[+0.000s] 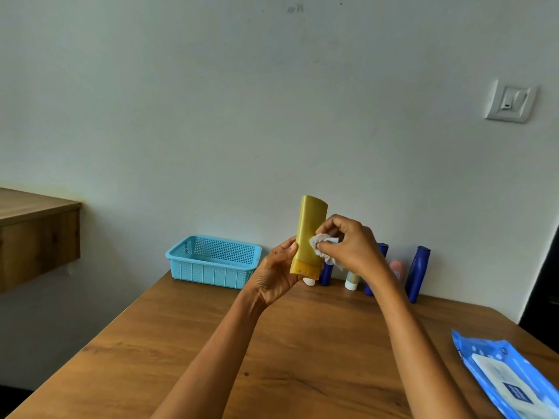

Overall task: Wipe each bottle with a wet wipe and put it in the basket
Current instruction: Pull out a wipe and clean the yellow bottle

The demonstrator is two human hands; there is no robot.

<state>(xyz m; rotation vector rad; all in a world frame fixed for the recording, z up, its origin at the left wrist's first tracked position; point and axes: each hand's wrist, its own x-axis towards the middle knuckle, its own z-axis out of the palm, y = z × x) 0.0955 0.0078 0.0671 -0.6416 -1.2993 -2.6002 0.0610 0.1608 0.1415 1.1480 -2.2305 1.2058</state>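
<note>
The yellow bottle (pixel 310 234) is held upright, cap end down, above the far middle of the wooden table (pixel 187 352). Its lower part is gripped by the left hand (pixel 276 275), thumb on the near face. A crumpled wet wipe (pixel 325 246) is pinched in the curled fingers of the right hand (pixel 352 244) and pressed against the bottle's right side.

The bottle looks like smooth, stiff plastic with flat faces; how full it is cannot be told, so its weight is uncertain. Once dampened it is likely to be slippery, so a firm hold low on the body, near the darker cap, would be advised while the upper half is wiped.

The blue basket (pixel 211 263), at 9 o'clock from the bottle, appears to hold nothing yet. At 3 o'clock, against the wall, at least 3 blue bottles (pixel 419 273) and 2 smaller tubes stand, partly hidden. A wipes pack (pixel 508 376) lies at 4 o'clock on the table's near right edge. A plain pale wall (pixel 272 101) carries a switch (pixel 511 101) at 2 o'clock; a wooden shelf (pixel 36 234) sits at far left.
</note>
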